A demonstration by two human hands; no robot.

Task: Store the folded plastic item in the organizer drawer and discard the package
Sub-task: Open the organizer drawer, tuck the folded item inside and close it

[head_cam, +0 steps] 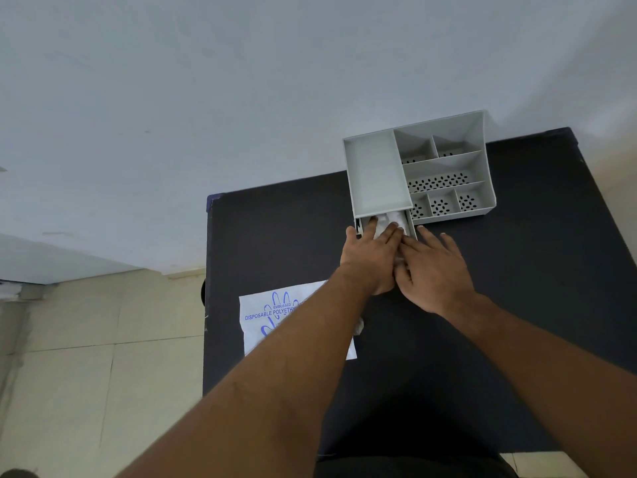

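Observation:
A grey plastic organizer (448, 160) stands at the far edge of the black table (275, 243). Its drawer (410, 225) is pulled out a little at the front left. The folded translucent plastic item (389, 220) lies inside that drawer. My left hand (370, 257) presses flat on the item, fingers reaching into the drawer. My right hand (434, 267) lies beside it, fingers spread, touching the drawer's right front corner and overlapping my left hand. The white package (265, 315) with blue print lies flat on the table, partly hidden under my left forearm.
The organizer top has one large solid tray and several perforated compartments. A pale wall rises right behind the table. Tiled floor lies to the left of the table's left edge.

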